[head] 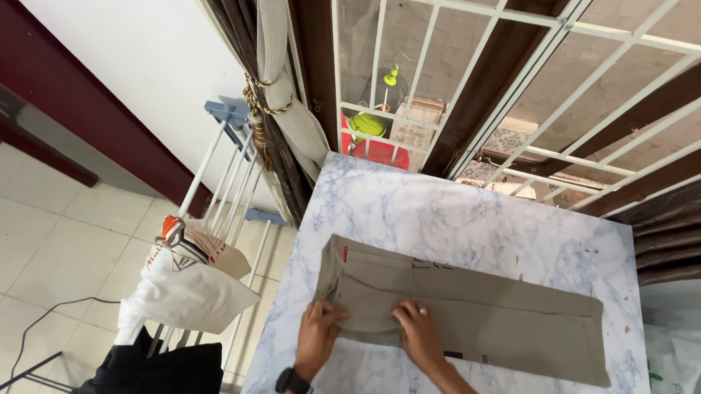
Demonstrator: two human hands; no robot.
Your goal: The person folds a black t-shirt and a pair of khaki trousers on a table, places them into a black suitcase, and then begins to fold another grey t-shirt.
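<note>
Both hands' grip (371, 332) flat on khaki trousers' (479, 309) waist end

A marble-patterned table (444, 209), white veined with blue, stands against the window grille. Khaki trousers (486, 309) lie folded lengthwise flat across it, waistband toward the left, legs running out to the right edge. Both hands, left (318, 338) and right (420, 333), press palm-down on the cloth near the waist end.
</note>
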